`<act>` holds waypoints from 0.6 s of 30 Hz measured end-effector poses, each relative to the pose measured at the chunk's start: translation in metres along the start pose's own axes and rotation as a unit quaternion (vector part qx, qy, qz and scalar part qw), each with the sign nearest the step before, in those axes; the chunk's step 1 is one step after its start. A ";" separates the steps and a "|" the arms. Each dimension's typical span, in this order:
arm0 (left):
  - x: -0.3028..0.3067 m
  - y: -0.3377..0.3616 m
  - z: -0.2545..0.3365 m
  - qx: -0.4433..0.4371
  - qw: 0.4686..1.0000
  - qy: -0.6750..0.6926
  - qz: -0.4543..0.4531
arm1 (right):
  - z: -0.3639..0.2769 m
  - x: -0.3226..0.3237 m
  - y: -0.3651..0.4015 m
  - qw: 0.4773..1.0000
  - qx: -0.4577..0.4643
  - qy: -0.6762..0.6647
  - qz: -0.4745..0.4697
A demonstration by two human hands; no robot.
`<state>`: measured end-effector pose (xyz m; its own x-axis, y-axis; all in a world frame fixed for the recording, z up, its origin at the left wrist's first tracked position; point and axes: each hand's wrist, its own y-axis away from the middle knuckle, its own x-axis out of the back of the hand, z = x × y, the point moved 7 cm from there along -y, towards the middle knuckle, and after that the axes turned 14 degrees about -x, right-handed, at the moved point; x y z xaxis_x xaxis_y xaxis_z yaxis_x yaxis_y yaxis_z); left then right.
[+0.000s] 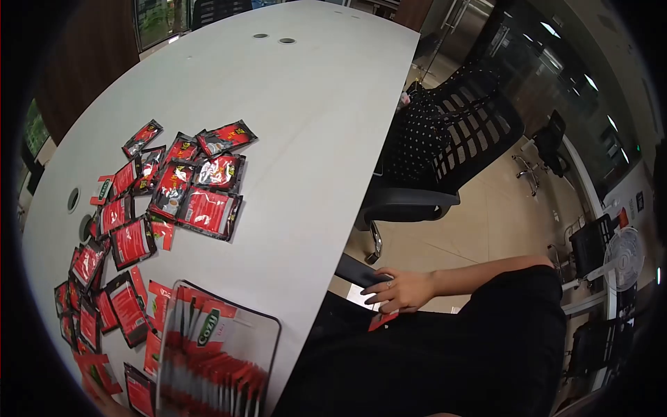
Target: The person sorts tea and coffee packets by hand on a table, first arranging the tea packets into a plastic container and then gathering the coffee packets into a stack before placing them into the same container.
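At the lower left edge of the head view, part of my left hand shows against a red and green tea sachet, its fingertips mostly hidden behind it. My right hand, wearing a ring, is above my dark-clothed lap with its fingers somewhat apart. A red sachet sticks out from under it, seemingly gripped beneath the palm. Close to my left hand stands a clear plastic box packed with rows of red sachets and a Cozy label. Several red and black coffee sachets lie scattered on the table beyond.
The white table curves away, with round cable holes in its top. A black mesh chair with a dotted dark cloth or bag stands beside it. More chairs and a white fan are at the right by glass walls.
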<state>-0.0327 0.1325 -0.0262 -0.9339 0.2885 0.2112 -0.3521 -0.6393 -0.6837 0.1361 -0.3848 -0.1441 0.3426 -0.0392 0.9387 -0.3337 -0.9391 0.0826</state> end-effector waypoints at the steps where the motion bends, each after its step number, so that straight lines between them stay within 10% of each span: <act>1: 0.005 0.000 0.000 -0.011 1.000 -0.012 0.016 | 0.003 -0.018 0.006 1.000 0.001 -0.002 0.000; 9: 0.007 0.020 0.032 -0.153 0.984 -0.084 0.042 | 0.036 -0.057 0.014 0.996 -0.057 -0.032 -0.067; 16: 0.005 0.019 0.022 -0.022 0.995 -0.085 0.042 | 0.030 -0.059 0.009 0.999 -0.018 -0.026 -0.029; 18: 0.001 0.013 0.022 0.010 0.994 0.092 0.065 | 0.029 -0.057 0.010 0.999 -0.025 -0.030 -0.031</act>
<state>-0.0401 0.1087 -0.0194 -0.9448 0.3276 -0.0101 -0.2328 -0.6924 -0.6829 0.1388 -0.4018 -0.2069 0.4160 -0.0043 0.9094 -0.3530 -0.9223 0.1571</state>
